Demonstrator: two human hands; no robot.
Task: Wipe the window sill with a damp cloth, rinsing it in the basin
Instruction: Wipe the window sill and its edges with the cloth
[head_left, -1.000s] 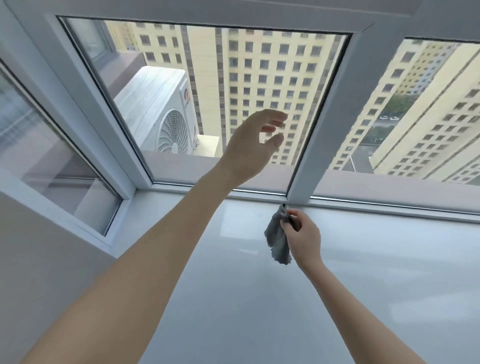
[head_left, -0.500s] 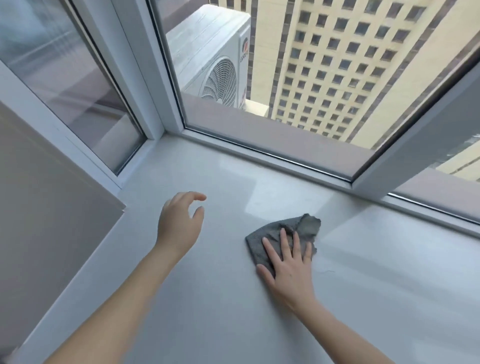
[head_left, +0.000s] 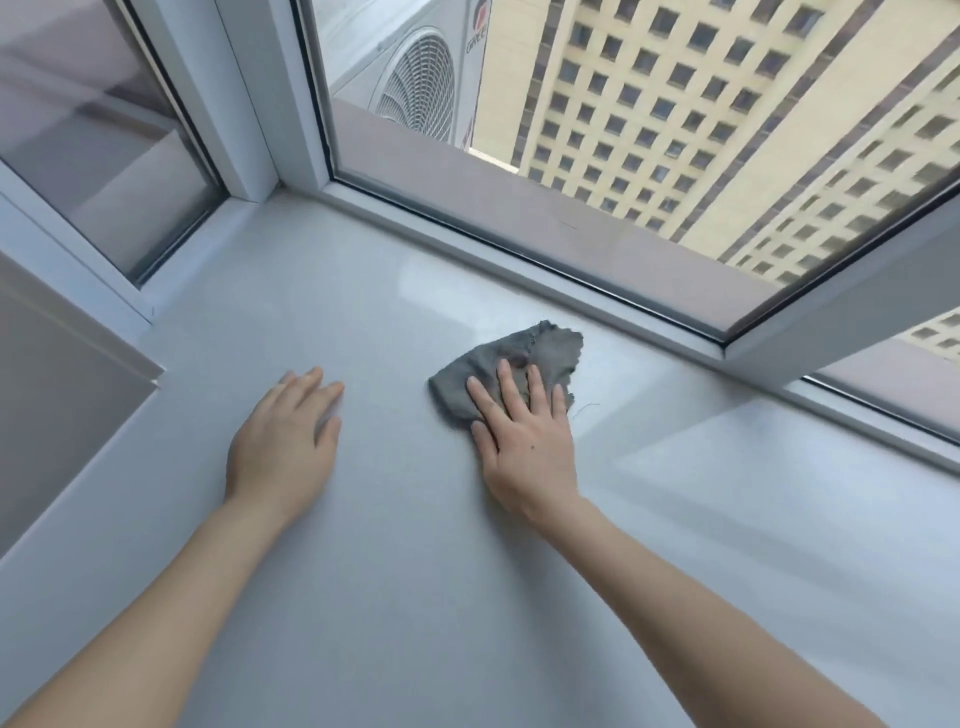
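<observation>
The wiping is under way, by my judgement at an early or middle stage. The right hand (head_left: 524, 452) lies flat on the grey cloth (head_left: 545, 345), just right of the middle of the frame, and presses it onto the window sill (head_left: 415, 597). Its grip is not closed on anything: the fingers are straight and a little spread, with the cloth pinned beneath them and its ragged far edge showing beyond the fingertips. The cloth is crumpled, lies near the window frame (head_left: 519, 260) and does not touch it.

The left hand (head_left: 283, 447) rests palm down on the bare sill, left of centre and well apart from the cloth. Its grip is also slack, with the fingers straight and together, holding nothing; it seems to serve as a brace.

I cannot tell how much of the sill is already wiped. The surface is pale and glossy all over, and I see no wet streak and no clear dirt. The corner at the upper left and the wide stretch at the lower right probably need passes yet, and a rinse may follow.

No basin or other container appears anywhere in the frame, so the water and its state cannot be judged. Outside the glass, at the top, are an air conditioner (head_left: 415, 88) and a tall building (head_left: 675, 130).
</observation>
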